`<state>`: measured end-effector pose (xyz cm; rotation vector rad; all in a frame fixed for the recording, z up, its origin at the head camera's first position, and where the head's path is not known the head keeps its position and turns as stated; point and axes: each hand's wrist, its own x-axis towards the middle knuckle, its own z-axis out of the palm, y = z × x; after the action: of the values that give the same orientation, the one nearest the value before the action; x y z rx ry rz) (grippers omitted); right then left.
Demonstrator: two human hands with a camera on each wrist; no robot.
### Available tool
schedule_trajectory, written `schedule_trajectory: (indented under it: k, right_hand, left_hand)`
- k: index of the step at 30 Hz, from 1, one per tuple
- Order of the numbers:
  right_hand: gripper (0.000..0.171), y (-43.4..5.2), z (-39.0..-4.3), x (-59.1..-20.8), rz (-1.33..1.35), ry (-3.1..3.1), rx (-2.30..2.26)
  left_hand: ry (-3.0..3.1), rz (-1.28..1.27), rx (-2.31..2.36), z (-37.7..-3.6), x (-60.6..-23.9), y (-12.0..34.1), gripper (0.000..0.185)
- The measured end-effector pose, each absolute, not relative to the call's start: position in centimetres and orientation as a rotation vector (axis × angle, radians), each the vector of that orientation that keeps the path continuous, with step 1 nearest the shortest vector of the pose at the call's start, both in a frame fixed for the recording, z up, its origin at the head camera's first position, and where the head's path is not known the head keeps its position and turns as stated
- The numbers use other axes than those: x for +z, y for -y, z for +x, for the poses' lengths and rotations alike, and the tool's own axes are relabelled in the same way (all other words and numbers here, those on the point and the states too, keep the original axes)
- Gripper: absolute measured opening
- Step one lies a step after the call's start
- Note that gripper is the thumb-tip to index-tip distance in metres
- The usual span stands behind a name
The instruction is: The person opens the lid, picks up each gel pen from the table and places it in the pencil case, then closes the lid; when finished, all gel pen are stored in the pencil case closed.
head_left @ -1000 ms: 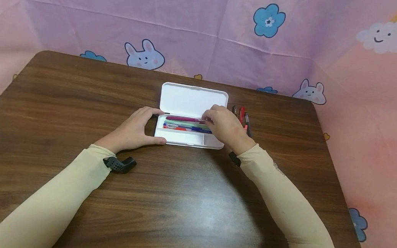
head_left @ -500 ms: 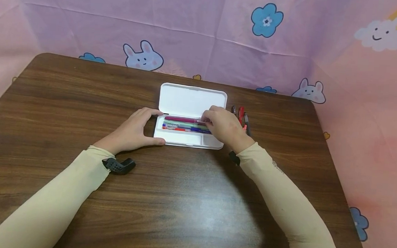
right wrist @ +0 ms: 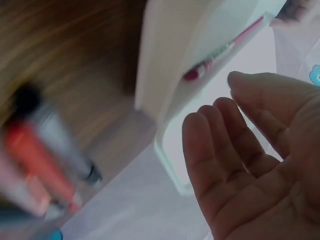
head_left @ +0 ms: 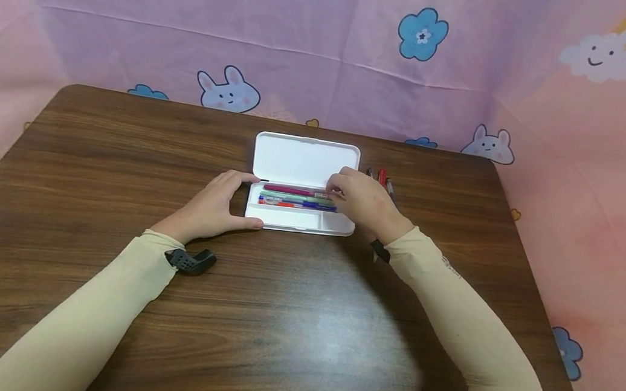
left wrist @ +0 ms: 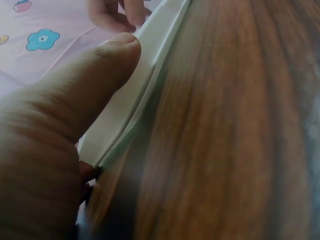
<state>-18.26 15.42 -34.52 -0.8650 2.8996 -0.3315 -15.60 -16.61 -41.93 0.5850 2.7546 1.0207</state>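
Left hand (head_left: 205, 209) grips the pencil case (head_left: 292, 219), several pens (head_left: 288, 190) already inside; right hand (head_left: 368, 200), thumb apart, holds nothing; other pens (right wrist: 37, 155) lie outside.

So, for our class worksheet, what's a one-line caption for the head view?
Left hand holding an open white pencil case containing pens, right hand empty at its right end.

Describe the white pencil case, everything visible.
The white pencil case looks like plastic, rectangular with rounded corners. It lies on the brown table, lid open on the far side. Its base has one long rear compartment holding several pens, and two front ones. The left hand grips its left end; the right hand covers some of its right end, contact unclear.
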Motion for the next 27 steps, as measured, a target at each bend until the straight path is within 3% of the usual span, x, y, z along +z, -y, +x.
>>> schedule_trajectory:
  k: [11,19,27]
  right_hand:
    - [0.037,-23.7,-16.3,-33.7,-0.685,-2.988,-0.514]
    - [0.034,-28.1,-14.9,-34.9,-0.480,-2.884,-0.668]
    - [0.039,-29.4,-13.7,-36.7,-0.371,-2.801,-0.779]
  left_hand:
    - [-2.762,0.587,1.023,-15.7,-42.2,16.5,0.101]
    - [-2.769,0.592,1.016,-15.6,-42.2,16.6,0.099]
    - [-2.759,0.595,1.031,-15.7,-42.2,16.6,0.100]
